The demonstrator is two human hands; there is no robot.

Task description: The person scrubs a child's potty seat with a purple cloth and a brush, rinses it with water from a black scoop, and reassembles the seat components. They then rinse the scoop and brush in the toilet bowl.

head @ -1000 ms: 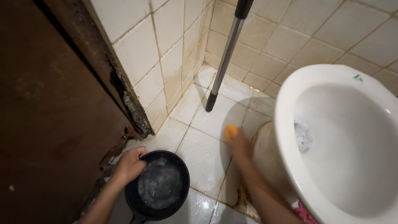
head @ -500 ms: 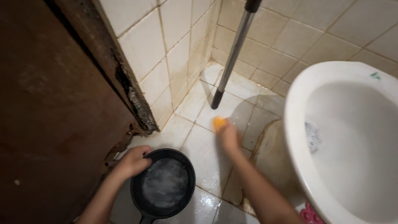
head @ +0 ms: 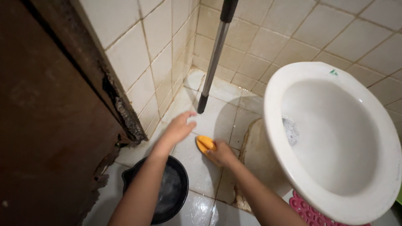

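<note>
On the wet white floor tiles [head: 217,119] beside the toilet [head: 335,138], the right hand [head: 222,154] presses an orange scrubber [head: 205,144], fingers clenched around it. Firm, overlapping strokes along the grout lines would clean best. Left hand [head: 178,129] hovers released above the tiles — near the black basin [head: 167,192] and mop handle [head: 213,58].

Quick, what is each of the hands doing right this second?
Left hand: open, empty, fingers spread above the floor tiles.
Right hand: closed on the yellow scrubber, pressing it to the tiles.
</note>
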